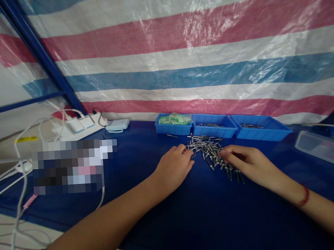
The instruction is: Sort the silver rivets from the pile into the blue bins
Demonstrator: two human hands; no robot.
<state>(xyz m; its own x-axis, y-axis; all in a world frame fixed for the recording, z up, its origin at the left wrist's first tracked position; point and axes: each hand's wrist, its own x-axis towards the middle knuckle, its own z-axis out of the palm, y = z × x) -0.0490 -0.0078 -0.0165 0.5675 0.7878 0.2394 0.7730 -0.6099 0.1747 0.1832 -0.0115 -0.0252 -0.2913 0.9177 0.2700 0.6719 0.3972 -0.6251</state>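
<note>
A loose pile of thin metal pins point(209, 148) lies on the blue tabletop point(206, 213). At the pile's left edge, my left hand point(176, 164) has its fingers curled, and what they hold, if anything, is too small to name. My right hand point(247, 161) reaches over the right side of the pile, thumb and index finger pinched together at the pins. Behind the pile stand three blue bins: the left bin point(173, 130) has green and clear small pieces, the middle bin point(215, 130) and the right bin point(262, 133) hold some metal pins.
A clear plastic container point(324, 149) sits at the right. On the left are a white power strip point(82, 126) with cables, a light blue device point(117, 125) and a blurred-out patch. A striped sheet point(181, 79) hangs behind the table.
</note>
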